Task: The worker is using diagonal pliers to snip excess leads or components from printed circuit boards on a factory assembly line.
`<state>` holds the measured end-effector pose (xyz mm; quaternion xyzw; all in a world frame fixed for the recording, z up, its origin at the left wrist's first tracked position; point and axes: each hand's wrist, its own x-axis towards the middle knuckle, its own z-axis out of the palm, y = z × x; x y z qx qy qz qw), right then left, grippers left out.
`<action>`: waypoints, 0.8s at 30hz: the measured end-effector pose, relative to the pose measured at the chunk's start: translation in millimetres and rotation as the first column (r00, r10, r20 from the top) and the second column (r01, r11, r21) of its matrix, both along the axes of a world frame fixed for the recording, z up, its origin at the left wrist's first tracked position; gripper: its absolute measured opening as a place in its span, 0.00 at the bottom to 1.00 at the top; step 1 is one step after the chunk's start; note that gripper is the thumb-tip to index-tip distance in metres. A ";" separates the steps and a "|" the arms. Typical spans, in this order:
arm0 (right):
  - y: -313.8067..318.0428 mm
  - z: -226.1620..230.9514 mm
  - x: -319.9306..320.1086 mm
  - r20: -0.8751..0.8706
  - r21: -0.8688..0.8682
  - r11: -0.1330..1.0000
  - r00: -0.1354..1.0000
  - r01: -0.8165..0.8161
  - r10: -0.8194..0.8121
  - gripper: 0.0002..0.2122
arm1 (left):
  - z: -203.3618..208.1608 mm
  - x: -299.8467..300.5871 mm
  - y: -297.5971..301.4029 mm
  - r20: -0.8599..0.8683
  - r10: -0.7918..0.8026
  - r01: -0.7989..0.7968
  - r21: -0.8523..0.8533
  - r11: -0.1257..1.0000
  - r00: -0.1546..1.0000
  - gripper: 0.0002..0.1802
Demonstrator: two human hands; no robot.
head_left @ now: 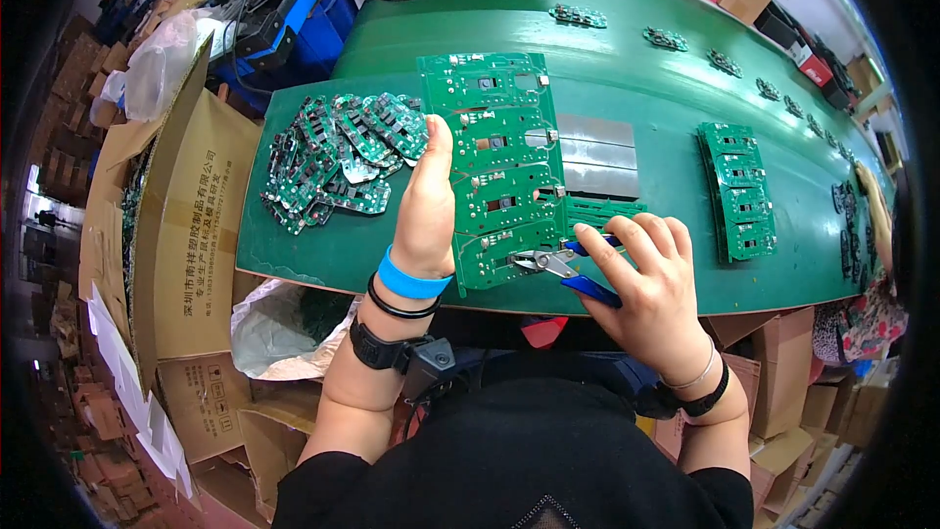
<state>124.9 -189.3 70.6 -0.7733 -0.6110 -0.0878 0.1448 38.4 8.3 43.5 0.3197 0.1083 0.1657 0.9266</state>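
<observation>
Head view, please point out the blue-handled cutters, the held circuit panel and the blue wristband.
Blue-handled cutters [558,265], head view: metal near the pivot.
Held circuit panel [502,173], head view: middle of its green face.
Blue wristband [415,282], head view: middle of its visible band.

At mid-frame were one left hand [428,216], one right hand [646,286], one pair of cutters [556,263] and one circuit panel [504,171]; at left, one board pile [338,157].
</observation>
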 end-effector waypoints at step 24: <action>2.5 4.8 -0.4 0.087 0.046 0.999 0.996 -0.024 0.020 0.29 | 6.5 -3.2 2.3 -0.025 0.036 -0.036 -0.028 0.999 0.999 0.35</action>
